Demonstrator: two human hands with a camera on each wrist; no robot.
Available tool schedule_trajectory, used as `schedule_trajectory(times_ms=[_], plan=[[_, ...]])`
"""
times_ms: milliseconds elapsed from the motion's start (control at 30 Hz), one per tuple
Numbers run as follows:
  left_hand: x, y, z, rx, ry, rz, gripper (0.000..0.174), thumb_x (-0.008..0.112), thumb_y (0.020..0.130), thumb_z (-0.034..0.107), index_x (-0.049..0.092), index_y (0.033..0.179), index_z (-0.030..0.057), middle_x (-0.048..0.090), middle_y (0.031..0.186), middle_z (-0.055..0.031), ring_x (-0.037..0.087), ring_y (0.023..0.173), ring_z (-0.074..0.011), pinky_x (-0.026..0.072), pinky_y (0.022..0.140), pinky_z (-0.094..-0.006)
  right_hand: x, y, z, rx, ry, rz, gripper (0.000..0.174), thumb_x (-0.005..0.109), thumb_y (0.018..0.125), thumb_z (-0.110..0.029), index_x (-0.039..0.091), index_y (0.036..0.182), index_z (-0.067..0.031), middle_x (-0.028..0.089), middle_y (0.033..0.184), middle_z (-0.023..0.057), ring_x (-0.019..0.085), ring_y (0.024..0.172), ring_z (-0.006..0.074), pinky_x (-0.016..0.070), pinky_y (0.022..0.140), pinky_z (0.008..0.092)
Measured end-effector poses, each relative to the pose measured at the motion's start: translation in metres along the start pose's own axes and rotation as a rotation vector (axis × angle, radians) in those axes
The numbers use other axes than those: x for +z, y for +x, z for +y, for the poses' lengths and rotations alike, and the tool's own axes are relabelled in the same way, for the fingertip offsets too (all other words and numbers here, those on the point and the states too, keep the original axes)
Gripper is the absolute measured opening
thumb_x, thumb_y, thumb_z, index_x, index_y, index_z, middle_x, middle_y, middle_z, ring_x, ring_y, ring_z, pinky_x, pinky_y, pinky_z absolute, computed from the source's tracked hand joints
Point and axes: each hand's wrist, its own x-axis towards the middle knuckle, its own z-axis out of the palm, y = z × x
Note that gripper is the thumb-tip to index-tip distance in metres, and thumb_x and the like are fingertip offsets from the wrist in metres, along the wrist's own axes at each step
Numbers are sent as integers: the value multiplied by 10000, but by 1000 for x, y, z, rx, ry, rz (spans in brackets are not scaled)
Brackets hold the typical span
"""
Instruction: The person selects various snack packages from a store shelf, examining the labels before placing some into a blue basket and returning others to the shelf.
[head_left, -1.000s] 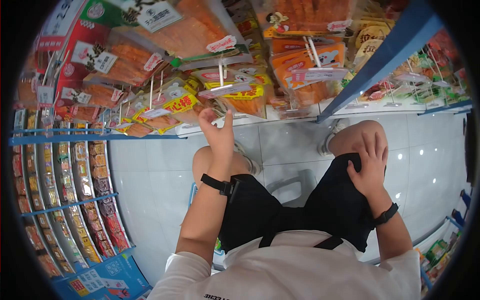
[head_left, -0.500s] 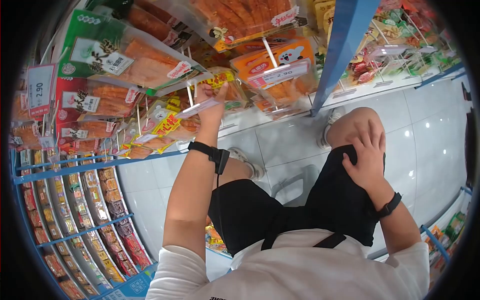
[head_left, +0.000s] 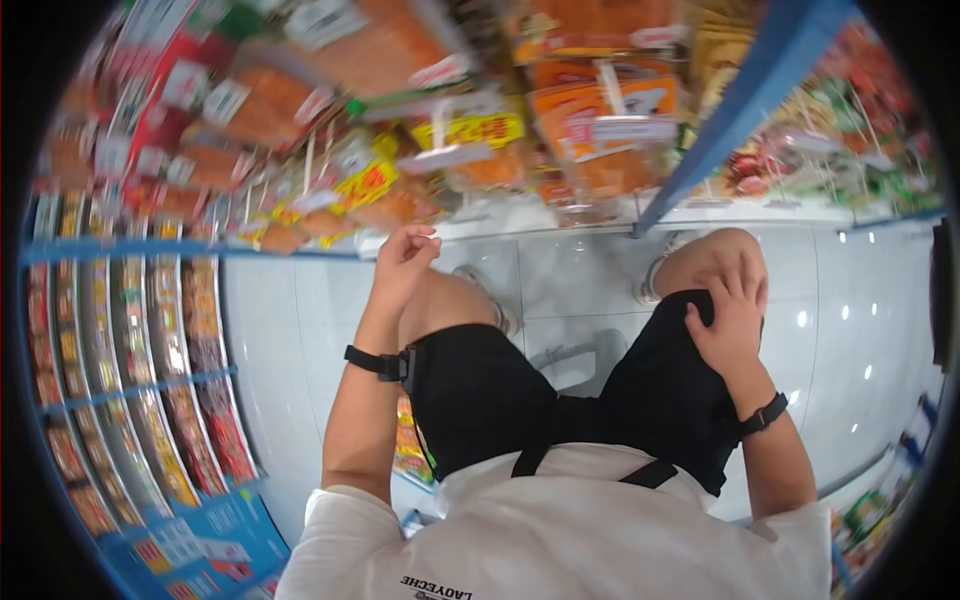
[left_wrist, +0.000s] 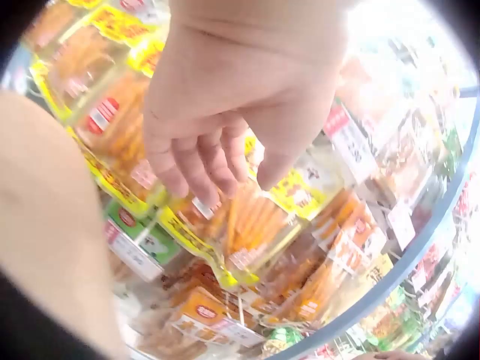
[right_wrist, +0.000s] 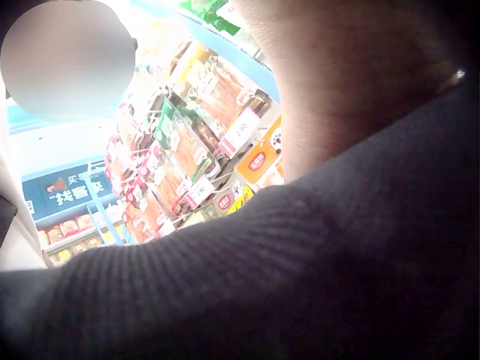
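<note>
My left hand (head_left: 405, 258) hovers beside my left knee, just in front of the snack rack, its fingers loosely bent and holding nothing. In the left wrist view the same hand (left_wrist: 232, 112) hangs before yellow-edged snack packets (left_wrist: 251, 221), with thumb and fingers apart. Nearest to it in the head view are the hanging yellow-labelled packets (head_left: 368, 185). My right hand (head_left: 732, 320) rests on my right knee with fingers spread. In the right wrist view, dark ribbed cloth (right_wrist: 187, 277) covers much of the picture.
A blue rack post (head_left: 740, 125) slants up at the right of the hanging packets. Orange packets (head_left: 605, 110) hang behind a price tag (head_left: 635, 128). To the left stands a low shelf of small packaged snacks (head_left: 130, 340). A stool (head_left: 570, 370) shows between my legs.
My left hand reached up among the yellow-labelled packets, then drew back down toward my left knee, holding nothing. The head view tilted and came back. My right hand stayed on the knee.
</note>
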Motion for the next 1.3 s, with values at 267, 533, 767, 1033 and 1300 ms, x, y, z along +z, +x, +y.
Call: schedule_trajectory(times_ms=[267,533,767,1033,1300], plan=[[-178,-184,-120,-168,145,534,160,645,856,106,628,1002,42,634,762,-29,589,686,-104,468,618,-254,19,-4,-6,-155,-140,11,364,644,783,-226,617,1136,-142,430,1427,70,265,1386,350,197,1112,522],[-181,-398,-335,-638,116,800,213,679,804,191,659,977,67,661,760,-81,629,678,-156,500,601,-290,23,3,-4,-303,-152,-95,335,619,829,-221,609,1148,-121,439,1420,95,295,1364,369,237,1114,480],[-64,-436,-407,-859,162,562,331,666,780,213,679,1105,152,681,991,-155,670,843,-273,531,793,-376,19,7,-14,-354,-254,-185,351,607,848,-218,585,1185,-119,449,1405,144,317,1336,403,226,1130,474],[-16,-351,-344,-977,378,260,514,653,773,251,587,1283,243,77,1569,-179,142,1425,-389,258,1099,-544,18,9,-7,-307,-269,-255,353,601,852,-185,576,1194,-103,444,1390,193,351,1319,394,247,1114,465],[-23,-314,-351,-1122,498,323,772,623,842,348,279,1451,20,48,1567,-202,96,1446,-363,169,1125,-547,12,2,1,-248,-192,-267,344,590,844,-132,575,1179,-50,449,1354,230,371,1304,394,268,1098,452]])
